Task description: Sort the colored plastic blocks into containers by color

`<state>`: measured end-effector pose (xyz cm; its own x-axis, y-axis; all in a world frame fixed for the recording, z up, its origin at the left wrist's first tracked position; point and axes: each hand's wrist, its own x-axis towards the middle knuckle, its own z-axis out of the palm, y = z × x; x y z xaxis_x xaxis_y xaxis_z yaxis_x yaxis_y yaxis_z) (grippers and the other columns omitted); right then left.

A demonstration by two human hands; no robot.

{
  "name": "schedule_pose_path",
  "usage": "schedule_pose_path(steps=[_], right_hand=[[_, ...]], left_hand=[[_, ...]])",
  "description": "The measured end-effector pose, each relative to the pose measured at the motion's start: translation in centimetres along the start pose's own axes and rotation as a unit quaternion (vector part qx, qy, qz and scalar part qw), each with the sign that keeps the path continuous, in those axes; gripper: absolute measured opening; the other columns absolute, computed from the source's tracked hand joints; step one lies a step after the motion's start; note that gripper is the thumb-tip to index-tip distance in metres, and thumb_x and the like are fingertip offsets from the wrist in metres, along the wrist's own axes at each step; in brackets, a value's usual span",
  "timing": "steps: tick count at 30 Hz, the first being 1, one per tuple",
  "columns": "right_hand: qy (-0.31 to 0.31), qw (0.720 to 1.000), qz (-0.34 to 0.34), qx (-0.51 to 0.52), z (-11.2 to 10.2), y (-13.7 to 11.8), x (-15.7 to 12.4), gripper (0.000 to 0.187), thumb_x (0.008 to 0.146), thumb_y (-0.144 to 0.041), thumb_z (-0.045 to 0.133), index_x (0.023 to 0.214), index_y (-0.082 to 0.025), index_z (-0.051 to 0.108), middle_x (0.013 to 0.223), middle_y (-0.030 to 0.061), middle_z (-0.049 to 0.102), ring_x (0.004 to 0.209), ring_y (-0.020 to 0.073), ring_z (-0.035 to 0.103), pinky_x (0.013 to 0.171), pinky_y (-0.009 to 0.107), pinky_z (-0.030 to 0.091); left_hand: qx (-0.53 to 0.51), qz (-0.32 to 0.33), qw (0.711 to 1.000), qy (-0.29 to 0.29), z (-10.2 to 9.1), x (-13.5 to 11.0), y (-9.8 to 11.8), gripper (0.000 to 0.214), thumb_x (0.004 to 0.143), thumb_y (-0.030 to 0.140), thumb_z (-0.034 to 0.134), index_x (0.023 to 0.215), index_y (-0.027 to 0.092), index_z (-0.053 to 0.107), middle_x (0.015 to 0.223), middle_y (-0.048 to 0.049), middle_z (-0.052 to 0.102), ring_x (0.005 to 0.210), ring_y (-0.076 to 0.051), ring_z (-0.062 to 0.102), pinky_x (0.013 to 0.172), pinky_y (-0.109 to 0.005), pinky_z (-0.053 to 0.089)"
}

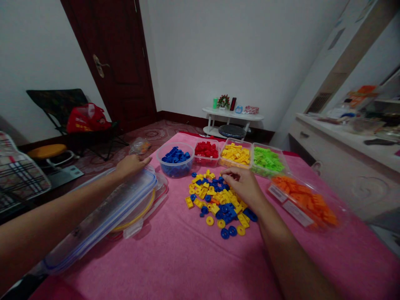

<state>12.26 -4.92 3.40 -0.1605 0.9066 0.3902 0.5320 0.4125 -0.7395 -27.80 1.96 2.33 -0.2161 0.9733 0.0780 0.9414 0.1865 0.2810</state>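
The fingers (227, 178) of the right hand (245, 187) are pinched together, thumb against forefinger, at the upper edge of a pile of small yellow and blue plastic building pieces (218, 204) in the middle of the frame. Whether a piece sits between the tips cannot be told. The rest of that hand rests low over the right side of the pile, palm down.

The pieces look light, hard and smooth (wheels, short bars and studded blocks among them). They would likely skid on each other if pushed, so a two-finger pinch across the flat sides of a single piece seems the surest hold.

The fingers (144, 160) of the left hand (131, 165) lie flat and released on a stack of clear plastic lids with blue rims (125, 200), left of centre. The stack looks stiff but slick, best taken by its edges.

Beyond the pile, across the upper middle of the frame, stands a row of tubs: a round clear tub of blue pieces (160, 157), a clear tub of red pieces (196, 144), a clear tub of yellow pieces (237, 142) and a clear tub of green pieces (265, 145). A clear tray of orange pieces (283, 196) lies to the right.

All of it rests on a desk covered in pink cloth (175, 258).
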Motion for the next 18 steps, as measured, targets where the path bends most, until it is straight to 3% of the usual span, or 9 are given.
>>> schedule_pose_path(steps=[4, 11, 15, 18], right_hand=[[-0.021, 1.0, -0.011, -0.003, 0.2, -0.1, -0.1, 0.019, 0.076, -0.019, 0.054, 0.081, -0.018, 0.073, 0.079, 0.0035, 0.072, 0.07, 0.0168, 0.064, 0.064, 0.027, 0.048], [-0.017, 1.0, -0.005, -0.005, -0.1, 0.2, -0.1, 0.02, 0.076, -0.018, 0.054, 0.082, -0.019, 0.073, 0.08, 0.003, 0.073, 0.071, 0.0167, 0.065, 0.064, 0.026, 0.048], [-0.006, 1.0, -0.006, -0.01, -0.1, 0.2, 0.0, 0.021, 0.075, -0.018, 0.054, 0.082, -0.02, 0.074, 0.077, 0.0026, 0.072, 0.067, 0.016, 0.064, 0.062, 0.026, 0.048], [-0.003, 1.0, -0.014, -0.022, -0.3, 0.1, 0.0, 0.02, 0.075, -0.02, 0.055, 0.08, -0.021, 0.074, 0.075, 0.0023, 0.072, 0.066, 0.0159, 0.063, 0.062, 0.027, 0.048]], left_hand=[[0.039, -0.022, 0.999, -0.002, -0.4, 0.2, 1.2, 0.071, 0.079, 0.073, 0.025, 0.082, 0.02, 0.071, 0.087, -0.0123, 0.07, 0.092, -0.032, 0.064, 0.07, -0.032, 0.046], [0.022, 0.031, 0.998, -0.054, 1.7, 0.3, 1.9, 0.069, 0.083, 0.067, 0.024, 0.082, 0.018, 0.071, 0.096, -0.0152, 0.071, 0.094, -0.032, 0.065, 0.074, -0.033, 0.047], [-0.093, 0.048, 0.994, -0.039, 0.8, 1.1, 2.0, 0.06, 0.088, 0.054, 0.025, 0.094, 0.015, 0.071, 0.099, -0.0129, 0.072, 0.095, -0.025, 0.066, 0.077, -0.027, 0.048], [-0.198, 0.029, 0.979, -0.028, -0.7, 1.9, 3.3, 0.061, 0.088, 0.054, 0.026, 0.112, 0.012, 0.065, 0.101, -0.0118, 0.072, 0.087, -0.022, 0.067, 0.072, -0.026, 0.049]])
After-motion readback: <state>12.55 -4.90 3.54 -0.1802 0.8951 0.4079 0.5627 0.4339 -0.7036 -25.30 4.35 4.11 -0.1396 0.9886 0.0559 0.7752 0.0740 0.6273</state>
